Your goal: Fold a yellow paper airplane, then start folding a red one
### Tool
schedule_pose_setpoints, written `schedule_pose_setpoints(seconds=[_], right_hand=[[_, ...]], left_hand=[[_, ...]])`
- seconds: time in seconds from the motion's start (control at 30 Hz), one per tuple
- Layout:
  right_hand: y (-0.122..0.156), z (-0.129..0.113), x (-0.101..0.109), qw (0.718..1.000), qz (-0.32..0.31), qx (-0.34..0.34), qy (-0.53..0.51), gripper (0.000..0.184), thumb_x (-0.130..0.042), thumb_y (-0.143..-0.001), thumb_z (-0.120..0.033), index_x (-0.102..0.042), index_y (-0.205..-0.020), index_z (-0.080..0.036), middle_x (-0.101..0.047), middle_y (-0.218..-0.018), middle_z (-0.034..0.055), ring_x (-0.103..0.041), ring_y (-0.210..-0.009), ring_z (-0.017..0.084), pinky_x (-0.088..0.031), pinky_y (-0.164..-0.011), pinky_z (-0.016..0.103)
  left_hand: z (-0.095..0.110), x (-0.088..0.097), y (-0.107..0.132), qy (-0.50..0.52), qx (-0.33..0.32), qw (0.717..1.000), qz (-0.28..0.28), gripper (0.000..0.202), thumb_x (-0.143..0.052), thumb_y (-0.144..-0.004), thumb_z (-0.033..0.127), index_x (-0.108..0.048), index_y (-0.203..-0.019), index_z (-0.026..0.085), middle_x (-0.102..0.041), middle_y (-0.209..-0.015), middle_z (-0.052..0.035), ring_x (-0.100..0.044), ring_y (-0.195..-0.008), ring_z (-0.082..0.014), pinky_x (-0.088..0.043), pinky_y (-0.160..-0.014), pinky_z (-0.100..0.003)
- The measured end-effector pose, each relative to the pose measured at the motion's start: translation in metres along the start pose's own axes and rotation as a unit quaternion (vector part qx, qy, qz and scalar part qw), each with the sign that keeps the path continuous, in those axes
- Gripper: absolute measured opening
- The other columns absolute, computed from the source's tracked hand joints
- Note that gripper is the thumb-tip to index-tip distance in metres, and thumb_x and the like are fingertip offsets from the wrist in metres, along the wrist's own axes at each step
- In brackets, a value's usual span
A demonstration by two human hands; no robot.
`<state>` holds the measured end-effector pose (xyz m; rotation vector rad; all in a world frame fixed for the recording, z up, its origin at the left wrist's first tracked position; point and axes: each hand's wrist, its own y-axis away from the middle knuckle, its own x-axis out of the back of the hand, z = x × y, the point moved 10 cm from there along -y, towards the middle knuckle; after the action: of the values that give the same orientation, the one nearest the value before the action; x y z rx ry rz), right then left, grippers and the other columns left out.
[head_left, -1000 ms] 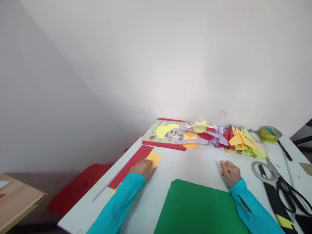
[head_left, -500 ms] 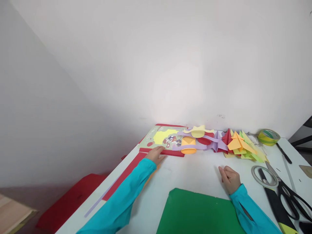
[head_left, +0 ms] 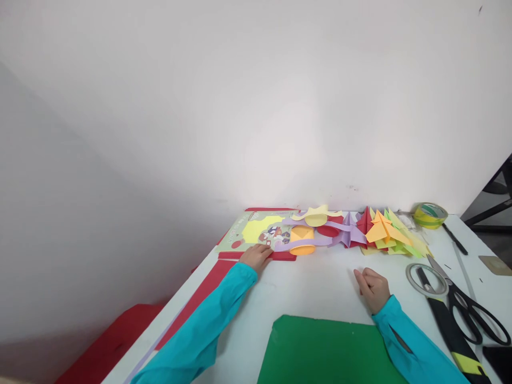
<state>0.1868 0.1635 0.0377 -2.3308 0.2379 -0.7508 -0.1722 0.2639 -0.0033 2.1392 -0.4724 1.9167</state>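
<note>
My left hand [head_left: 256, 257] lies at the near edge of a colored-paper packet [head_left: 250, 229], its fingers stretched over the red paper [head_left: 285, 256] that sticks out beneath. The packet has a pale green printed cover with a yellow panel. My right hand [head_left: 373, 289] rests on the white table as a loose fist, thumb side toward the left, and no object shows in it. Between my forearms lies a green sheet [head_left: 328, 349], its lower part out of view. A long red strip [head_left: 196, 304] runs along the table's left edge, partly under my left sleeve.
Curled paper pieces [head_left: 316, 216] and folded paper planes [head_left: 384, 232] line the wall. To the right are yellow tape [head_left: 430, 215], a black pen [head_left: 455, 239], a clear tape roll [head_left: 427, 280], a box cutter [head_left: 444, 325] and black-handled scissors [head_left: 464, 306]. A red stool [head_left: 116, 341] stands lower left.
The view has shifted slightly, moving the far table items left. My left fingers have settled on the packet's near edge, and the orange paper by that forearm is now hidden. My right fist stays put.
</note>
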Motion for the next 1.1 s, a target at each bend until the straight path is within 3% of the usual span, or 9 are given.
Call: schedule_pose_setpoints(seconds=[0.6,0.9,1.1], right_hand=[[0.001,0.003,-0.003,1.000,-0.007,-0.011,0.000,0.058,-0.045,-0.095,-0.037,-0.050,-0.040,-0.021,-0.045,-0.048,-0.0016,-0.045,-0.042,0.008,-0.036,-0.048,0.024],[0.001,0.003,-0.003,1.000,-0.008,-0.010,-0.002,0.059,-0.044,-0.095,-0.040,-0.050,-0.040,-0.020,-0.045,-0.048,-0.0013,-0.044,-0.042,0.008,-0.035,-0.048,0.025],[0.001,0.003,-0.003,1.000,-0.008,-0.010,-0.004,0.058,-0.045,-0.095,-0.038,-0.050,-0.040,-0.020,-0.045,-0.048,-0.0015,-0.044,-0.043,0.008,-0.035,-0.048,0.024]], left_hand=[[0.022,-0.011,0.006,-0.036,-0.123,0.992,0.005,0.030,-0.056,-0.092,0.033,-0.056,-0.116,0.016,-0.059,-0.116,-0.0084,-0.060,-0.099,-0.0206,-0.053,-0.084,-0.041],[0.004,0.003,0.003,-0.048,-0.047,0.997,0.033,0.031,-0.055,-0.092,0.034,-0.055,-0.118,0.017,-0.057,-0.119,-0.0088,-0.060,-0.100,-0.0207,-0.052,-0.085,-0.041],[0.011,-0.002,0.007,-0.030,-0.043,0.997,0.050,0.030,-0.056,-0.092,0.033,-0.055,-0.118,0.017,-0.059,-0.115,-0.0081,-0.061,-0.095,-0.0191,-0.054,-0.080,-0.038]])
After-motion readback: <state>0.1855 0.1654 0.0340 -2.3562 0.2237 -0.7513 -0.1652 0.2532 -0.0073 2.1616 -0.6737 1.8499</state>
